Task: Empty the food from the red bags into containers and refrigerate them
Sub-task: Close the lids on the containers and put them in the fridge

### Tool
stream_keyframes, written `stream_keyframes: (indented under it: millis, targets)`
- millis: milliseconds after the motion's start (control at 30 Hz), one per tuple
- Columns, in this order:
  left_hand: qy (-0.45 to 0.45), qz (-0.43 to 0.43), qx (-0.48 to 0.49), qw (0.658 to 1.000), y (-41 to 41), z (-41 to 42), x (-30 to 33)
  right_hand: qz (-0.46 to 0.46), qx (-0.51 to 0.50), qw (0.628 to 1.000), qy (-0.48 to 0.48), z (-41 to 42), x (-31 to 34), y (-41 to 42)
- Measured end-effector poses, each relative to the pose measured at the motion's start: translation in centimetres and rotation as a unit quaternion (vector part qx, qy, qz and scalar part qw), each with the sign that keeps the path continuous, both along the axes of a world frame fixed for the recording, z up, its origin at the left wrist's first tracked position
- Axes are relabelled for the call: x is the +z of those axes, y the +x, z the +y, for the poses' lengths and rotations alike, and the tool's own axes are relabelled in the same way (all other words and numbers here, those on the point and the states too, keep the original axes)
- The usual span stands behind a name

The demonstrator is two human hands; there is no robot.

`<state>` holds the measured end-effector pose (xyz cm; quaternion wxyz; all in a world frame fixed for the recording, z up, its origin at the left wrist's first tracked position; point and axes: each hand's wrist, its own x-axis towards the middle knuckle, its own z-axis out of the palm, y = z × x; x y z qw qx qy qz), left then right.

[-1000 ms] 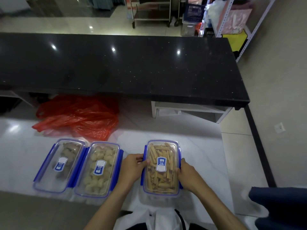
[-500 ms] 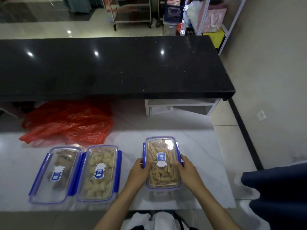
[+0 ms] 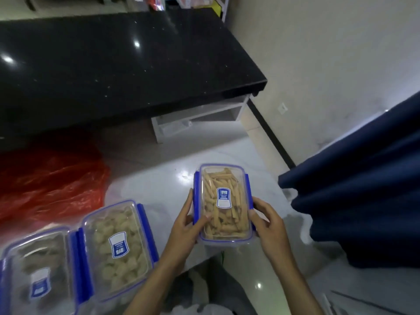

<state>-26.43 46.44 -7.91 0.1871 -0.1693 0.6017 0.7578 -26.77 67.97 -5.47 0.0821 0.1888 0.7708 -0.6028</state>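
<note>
Both hands, left (image 3: 185,226) and right (image 3: 269,223), grip the lidded stick-food container (image 3: 223,202); the leftmost container (image 3: 36,271) is cut off, its contents murky.

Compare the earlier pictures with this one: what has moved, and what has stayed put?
Both hands, left hand and right hand, keep gripping the stick-filled container and have lifted it off the white counter, towards the right. The two other containers and red bags stayed.

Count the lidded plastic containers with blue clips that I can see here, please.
3. One with stick-shaped food is held between the left hand and right hand. One with pale chunks lies left of it, and one with darker food at the far left, partly cut off.
</note>
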Motion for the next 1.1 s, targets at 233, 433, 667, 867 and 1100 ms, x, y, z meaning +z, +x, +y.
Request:
stream_keyframes:
  millis: [233, 433, 667, 867, 1100]
  targets:
    - [-0.004, 0.024, -0.109, 0.994, 0.2, 3.2, 0.6, -0.013, -0.118, 0.991, 0.069, 4.4, -0.1, 9.2]
    - [-0.005, 0.043, -0.236, 0.971, 1.2, 9.5, 1.6, -0.024, -0.249, 0.954, 0.164, 9.6, 1.0, 16.9]
    - [-0.022, 0.048, -0.344, 0.937, 3.1, 17.9, 2.8, -0.061, -0.325, 0.895, 0.299, 17.2, 0.8, 24.3]
    - [-0.011, 0.051, -0.374, 0.926, 5.1, 25.5, 3.6, -0.111, -0.255, 0.839, 0.468, 26.1, -1.5, 28.4]
    - [-0.014, 0.053, -0.348, 0.936, 7.4, 33.3, 4.1, -0.208, -0.093, 0.768, 0.598, 40.4, -6.3, 30.3]
